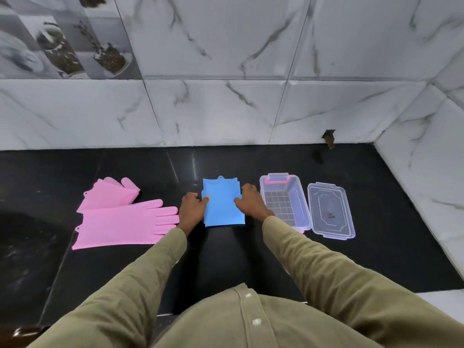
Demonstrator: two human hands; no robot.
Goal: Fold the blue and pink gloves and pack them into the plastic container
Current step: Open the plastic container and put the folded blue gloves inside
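Observation:
The blue gloves (222,204) lie folded in a flat stack on the black counter, in the middle. My left hand (192,209) grips the stack's left edge and my right hand (251,203) grips its right edge. Two pink gloves sit to the left: one (120,223) lies flat with fingers pointing right, the other (108,194) lies partly folded behind it. The clear plastic container (302,204) stands open just right of my right hand, with nothing in it.
The container's clear lid (331,212) lies flat on the counter to the right of the container. A marble-tiled wall (226,109) rises behind the counter and another closes off the right side. The counter's front edge is near my body.

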